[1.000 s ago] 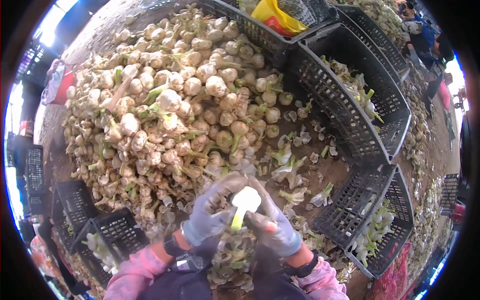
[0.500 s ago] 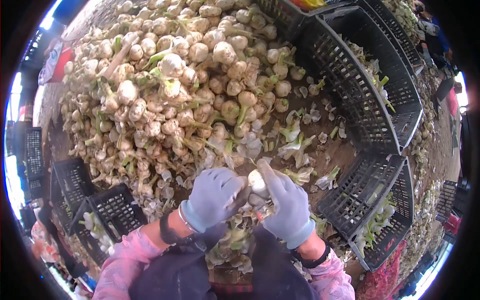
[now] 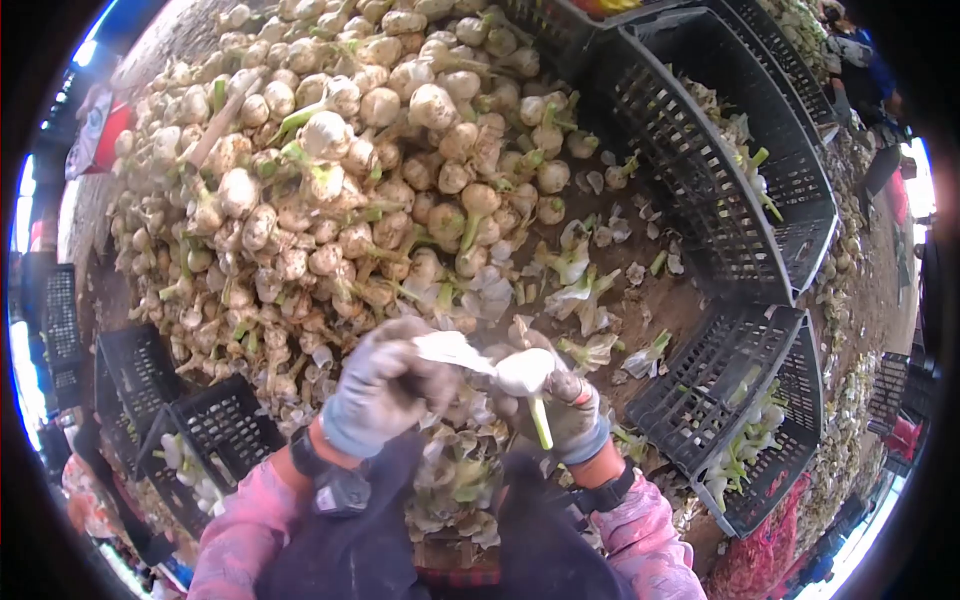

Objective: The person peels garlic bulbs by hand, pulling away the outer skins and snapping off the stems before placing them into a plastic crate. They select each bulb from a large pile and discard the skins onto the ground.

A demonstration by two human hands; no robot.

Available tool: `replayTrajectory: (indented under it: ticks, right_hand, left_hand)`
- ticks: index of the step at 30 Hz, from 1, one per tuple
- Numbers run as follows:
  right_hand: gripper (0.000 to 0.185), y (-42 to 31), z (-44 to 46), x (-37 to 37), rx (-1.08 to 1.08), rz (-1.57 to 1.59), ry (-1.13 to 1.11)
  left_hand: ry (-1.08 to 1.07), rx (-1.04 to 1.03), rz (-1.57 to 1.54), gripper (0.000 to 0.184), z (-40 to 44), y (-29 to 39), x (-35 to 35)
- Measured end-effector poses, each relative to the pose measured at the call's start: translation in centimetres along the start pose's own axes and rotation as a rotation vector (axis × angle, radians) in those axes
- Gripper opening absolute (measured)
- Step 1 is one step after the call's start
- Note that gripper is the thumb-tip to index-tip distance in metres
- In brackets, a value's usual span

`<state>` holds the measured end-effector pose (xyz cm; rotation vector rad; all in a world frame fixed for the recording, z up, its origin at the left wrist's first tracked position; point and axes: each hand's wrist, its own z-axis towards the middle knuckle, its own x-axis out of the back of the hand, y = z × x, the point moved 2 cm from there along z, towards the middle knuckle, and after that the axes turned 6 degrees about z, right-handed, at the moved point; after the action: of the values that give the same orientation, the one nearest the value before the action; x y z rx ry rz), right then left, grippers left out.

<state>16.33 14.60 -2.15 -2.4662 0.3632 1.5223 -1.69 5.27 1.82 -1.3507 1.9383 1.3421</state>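
Note:
In my gloved right hand (image 3: 572,412) is a white garlic bulb (image 3: 524,371), its cut green stem (image 3: 541,422) pointing down toward me. A strip of pale garlic skin (image 3: 452,350) stretches from the bulb to my gloved left hand (image 3: 385,388), whose curled fingers pinch its far end. Both grey gloves are soiled on the palm side, and the left one is slightly blurred. Beyond my hands spreads a large heap of unpeeled garlic bulbs (image 3: 330,190). Loose peelings (image 3: 462,470) cover the ground between my legs.
On the right stand black plastic crates, a large one (image 3: 720,190) and a smaller one (image 3: 715,390) holding garlic with green stems. Another black crate (image 3: 225,425) is at the lower left, beside white bulbs. A red net bag (image 3: 765,540) lies lower right. People show at the far right edge.
The gloves have turned palm side into view. My left hand has drawn left, pulling a strip of skin off the bulb. The bulb's green stem now shows below it.

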Motion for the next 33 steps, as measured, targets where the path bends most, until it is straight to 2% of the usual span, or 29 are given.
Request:
replayTrajectory:
  ticks: [1, 2, 3, 4, 6, 8, 9, 10, 12, 14, 15, 16, 18, 19, 20, 22, 23, 25, 26, 27, 28, 29, 30, 32, 33]
  right_hand:
    - [0.071, 0.0, 0.0, 0.3, -0.025, 0.071, -0.049]
    - [0.069, -0.1, 0.0, 0.6, -0.053, 0.143, -0.097]
    - [0.069, -0.1, 0.0, 0.8, -0.052, 0.179, -0.113]
    - [0.07, -0.2, 0.0, 0.7, -0.049, 0.212, -0.13]
    - [0.067, -1.0, -0.3, 0.7, -0.006, 0.258, -0.134]
    - [0.063, -2.6, -1.4, 0.5, 0.076, 0.278, -0.118]
    - [0.05, -3.8, -2.8, -0.3, 0.223, 0.113, -0.196]
    - [0.037, -5.8, -2.0, -0.7, 0.261, 0.105, -0.472]
    - [0.024, -9.7, -0.7, -1.3, 0.293, 0.115, -1.058]
    - [0.015, -11.6, -1.5, -1.8, 0.632, -0.064, -0.378]
    - [0.011, -12.9, 0.4, -1.4, 0.672, -0.277, -0.039]
    - [0.021, -14.6, 3.3, -0.5, 0.697, -0.478, 0.306]
    - [0.046, -16.6, 9.7, 2.9, 0.806, -0.834, 0.602]
    - [0.05, -17.5, 12.6, 4.0, 0.861, -1.089, 0.685]
    - [0.055, -18.2, 14.8, 4.5, 0.903, -1.346, 0.77]
    - [0.051, -19.3, 18.4, 3.3, 0.93, -1.613, 0.904]
    - [0.049, -19.9, 19.7, 2.9, 0.936, -1.748, 0.971]
    - [0.044, -21.1, 21.3, 3.0, 0.777, -1.754, 0.885]
    - [0.042, -21.4, 21.7, 3.0, 0.7, -1.755, 0.839]
    - [0.032, -21.2, 21.1, 2.9, 0.853, -1.799, 0.797]
    - [0.03, -20.2, 20.4, 3.0, 0.977, -1.727, 0.73]
    - [0.029, -18.5, 18.4, 1.9, 1.087, -1.653, 0.662]
    - [0.027, -16.5, 16.0, 0.7, 1.189, -1.576, 0.592]
    - [0.026, -11.9, 10.8, -0.7, 0.857, -1.14, 0.455]
    - [0.028, -9.5, 8.7, -0.5, 0.778, -1.084, 0.323]
  left_hand:
    - [0.047, -0.059, -0.046, 0.008, 0.3, 1.0, -0.4]
    - [0.097, -0.117, -0.095, 0.016, 0.5, 1.9, -0.4]
    - [-0.081, -0.244, -0.016, 0.02, 0.9, 3.0, -0.4]
    - [-0.035, -0.297, 0.022, 0.022, 0.8, 3.7, -0.5]
    - [0.018, -0.314, 0.125, 0.014, 0.7, 4.1, 0.4]
    - [0.484, -0.126, 0.089, 0.008, -0.4, 2.8, 0.5]
    - [0.364, -0.11, 0.117, 0.017, -0.5, 2.1, 1.3]
    - [0.368, -0.136, 0.388, 0.017, -0.7, 1.3, 1.5]
    - [0.144, -0.043, 0.783, 0.01, -0.4, 0.5, 2.2]
    - [-0.12, -0.143, 1.014, 0.013, 0.6, -0.3, 1.3]
    - [-0.036, -0.094, 1.003, 0.02, 0.6, -1.4, 1.9]
    - [-0.02, 0.018, 1.145, 0.024, 0.8, -1.2, 1.0]
    - [-0.129, -0.031, 1.489, 0.027, 1.9, -0.9, 0.0]
    - [-0.128, -0.156, 1.605, 0.034, 2.2, -0.9, -0.2]
    - [-0.134, -0.279, 1.563, 0.031, 2.4, -1.2, 0.1]
    - [-0.168, -0.235, 1.466, 0.027, 2.6, -1.6, 1.4]
    - [-0.22, -0.175, 1.52, 0.026, 2.7, -1.4, 1.6]
    - [-0.33, -0.053, 1.623, 0.022, 2.8, -1.2, 1.9]
    - [-0.276, -0.074, 1.597, 0.022, 2.9, -1.0, 1.8]
    - [-0.218, -0.1, 1.569, 0.022, 3.1, -0.8, 1.8]
    - [-0.153, -0.131, 1.538, 0.022, 3.2, -0.6, 1.9]
    - [-0.103, -0.256, 1.55, 0.022, 3.5, 0.0, 1.9]
    - [-0.025, 0.034, 1.438, 0.035, 3.6, 0.4, 2.6]
    - [0.07, -0.002, 0.743, 0.049, 4.2, 0.3, 2.2]
    - [0.022, -0.069, 0.794, 0.054, 4.5, 0.4, 2.0]
